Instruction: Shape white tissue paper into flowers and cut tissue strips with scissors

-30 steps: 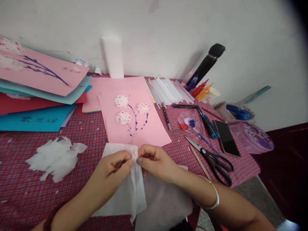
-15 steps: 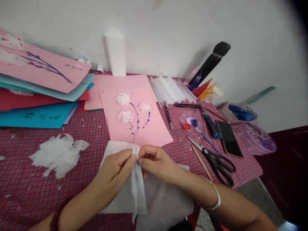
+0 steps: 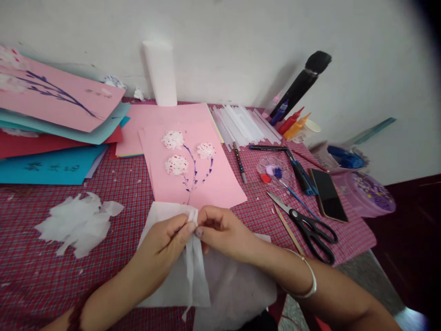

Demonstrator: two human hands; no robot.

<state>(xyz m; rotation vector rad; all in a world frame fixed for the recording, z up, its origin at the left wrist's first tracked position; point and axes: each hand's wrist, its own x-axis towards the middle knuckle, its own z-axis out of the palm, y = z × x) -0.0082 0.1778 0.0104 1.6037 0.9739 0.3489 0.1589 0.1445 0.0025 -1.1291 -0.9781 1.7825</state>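
My left hand (image 3: 168, 243) pinches the upper edge of a white tissue paper sheet (image 3: 203, 285), where a narrow strip hangs down along its side. Right against it, my right hand (image 3: 223, 232) is closed on the same edge, its thumb and fingertips pressed together. The two hands almost touch. Beyond them lies a pink sheet (image 3: 220, 184) with three white, red-flecked paper flowers (image 3: 176, 164) and dark blue painted stems. To the left is a heap of torn white tissue (image 3: 81, 223) on the checked cloth. More white tissue spreads under my right forearm.
Scissors (image 3: 306, 225), a wooden stick (image 3: 289, 230), a paint palette (image 3: 268, 168), a phone (image 3: 328, 195) and glue sticks (image 3: 244, 124) lie on the right. Decorated coloured sheets (image 3: 69, 96) are stacked at left. A white tissue pack (image 3: 160, 73) leans on the wall.
The view has shifted slightly. Both hands keep their pinch on the tissue edge, and the loose lower end of the strip has swung a little to the left.
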